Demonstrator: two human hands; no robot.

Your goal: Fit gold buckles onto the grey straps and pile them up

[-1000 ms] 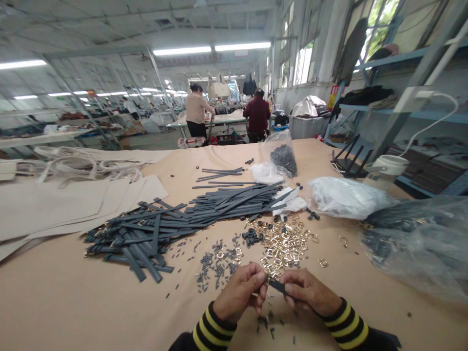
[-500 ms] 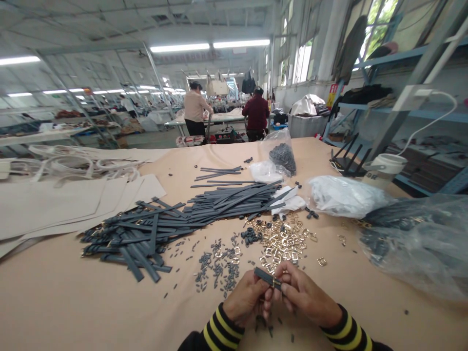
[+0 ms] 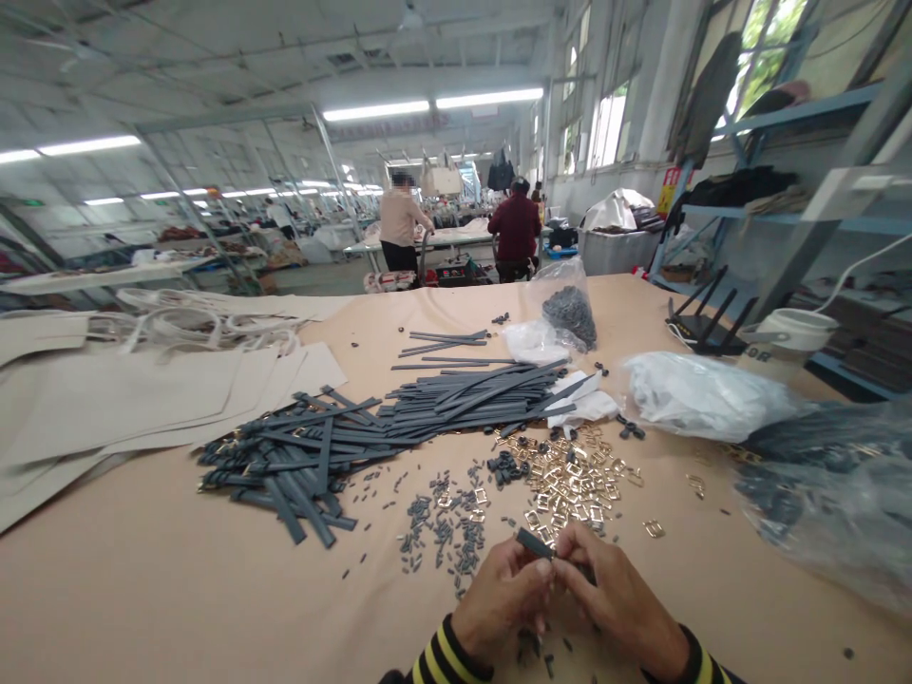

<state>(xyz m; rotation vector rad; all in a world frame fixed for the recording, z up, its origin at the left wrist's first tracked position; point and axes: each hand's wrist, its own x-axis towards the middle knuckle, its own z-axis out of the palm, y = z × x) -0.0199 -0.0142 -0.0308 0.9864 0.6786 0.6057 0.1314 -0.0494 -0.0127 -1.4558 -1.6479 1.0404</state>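
Both my hands meet at the bottom centre, pinching one short dark grey strap (image 3: 534, 544). My left hand (image 3: 503, 598) grips it from the left and my right hand (image 3: 617, 598) from the right, fingers curled closed. Just beyond them lies a heap of small gold buckles (image 3: 574, 480) and a scatter of small grey loops (image 3: 446, 527). A long pile of dark grey straps (image 3: 399, 423) stretches across the paper-covered table (image 3: 142, 589) to the left.
Clear plastic bags stand at the right: one with dark pieces (image 3: 566, 309), a white one (image 3: 702, 394), a large one (image 3: 833, 484). Beige cut sheets (image 3: 128, 394) lie at the left. Two people (image 3: 456, 228) work at a far table. Shelving (image 3: 790, 190) lines the right.
My hands turned the strap and drew it slightly nearer; its free end now points up-left. The camera view shifted a little to the left.
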